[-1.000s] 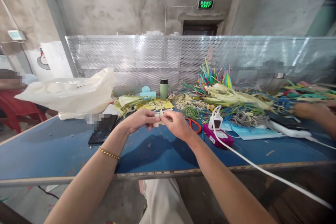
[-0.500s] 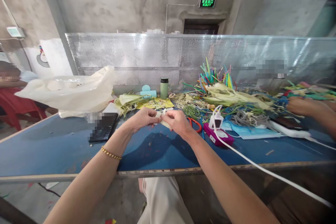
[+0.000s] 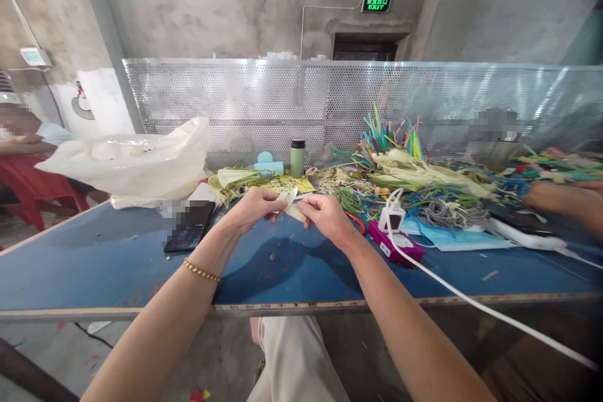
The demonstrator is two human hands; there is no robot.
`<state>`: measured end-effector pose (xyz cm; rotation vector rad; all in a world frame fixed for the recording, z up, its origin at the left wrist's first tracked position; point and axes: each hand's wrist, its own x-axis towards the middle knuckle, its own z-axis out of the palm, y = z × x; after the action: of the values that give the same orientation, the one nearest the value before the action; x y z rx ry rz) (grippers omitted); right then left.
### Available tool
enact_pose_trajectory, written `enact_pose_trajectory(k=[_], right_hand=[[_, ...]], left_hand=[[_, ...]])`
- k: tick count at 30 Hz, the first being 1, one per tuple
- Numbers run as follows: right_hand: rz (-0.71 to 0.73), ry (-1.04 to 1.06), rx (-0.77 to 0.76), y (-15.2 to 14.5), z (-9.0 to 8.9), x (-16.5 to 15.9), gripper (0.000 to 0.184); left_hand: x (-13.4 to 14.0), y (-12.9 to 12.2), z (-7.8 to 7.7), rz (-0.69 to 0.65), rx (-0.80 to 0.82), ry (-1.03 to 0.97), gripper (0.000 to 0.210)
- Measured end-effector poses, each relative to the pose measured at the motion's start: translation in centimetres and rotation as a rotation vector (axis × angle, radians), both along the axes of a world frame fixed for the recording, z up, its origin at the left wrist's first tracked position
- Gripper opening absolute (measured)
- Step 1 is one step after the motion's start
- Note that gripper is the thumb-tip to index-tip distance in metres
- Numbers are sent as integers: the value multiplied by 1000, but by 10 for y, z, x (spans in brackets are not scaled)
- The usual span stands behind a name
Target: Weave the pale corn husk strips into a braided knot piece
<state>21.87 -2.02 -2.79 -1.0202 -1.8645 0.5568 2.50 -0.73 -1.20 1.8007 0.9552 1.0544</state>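
Over the near part of the blue table, both hands pinch a small pale piece of corn husk [image 3: 295, 211]. My left hand [image 3: 260, 208] has thumb and fingers closed on its left end, where a whitish flap curls upward. My right hand [image 3: 325, 217] grips the right side between thumb and fingertips. Just beyond them lie a yellow sheet [image 3: 304, 184] with small scraps on it and a heap of pale green husks [image 3: 235, 179]. Red-handled scissors [image 3: 357, 222], partly hidden, are beside my right hand.
A black phone-like slab [image 3: 189, 229] lies left on the blue table [image 3: 94, 264]; behind it is a cream plastic bag [image 3: 132, 163]. A green bottle [image 3: 298, 158] stands at the back. Right are a purple power strip [image 3: 396, 245], a white cable [image 3: 452, 289] and a co-worker's hand [image 3: 546, 193].
The husk piece has been turned and spread, so its curled flap shows more between my hands. My right hand has shifted slightly right. The whole view has swung a little left.
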Motion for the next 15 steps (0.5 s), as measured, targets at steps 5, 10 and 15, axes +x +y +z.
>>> enact_pose_trajectory(k=[5, 10, 15], right_hand=[[-42, 56, 42, 3, 1, 4, 21], [140, 172, -32, -6, 8, 2, 23], [382, 278, -116, -17, 13, 1, 27]], left_hand=[[-2, 4, 0, 76, -37, -30, 20], [-2, 5, -1, 74, -73, -31, 20], [-4, 5, -1, 6, -114, -85, 19]])
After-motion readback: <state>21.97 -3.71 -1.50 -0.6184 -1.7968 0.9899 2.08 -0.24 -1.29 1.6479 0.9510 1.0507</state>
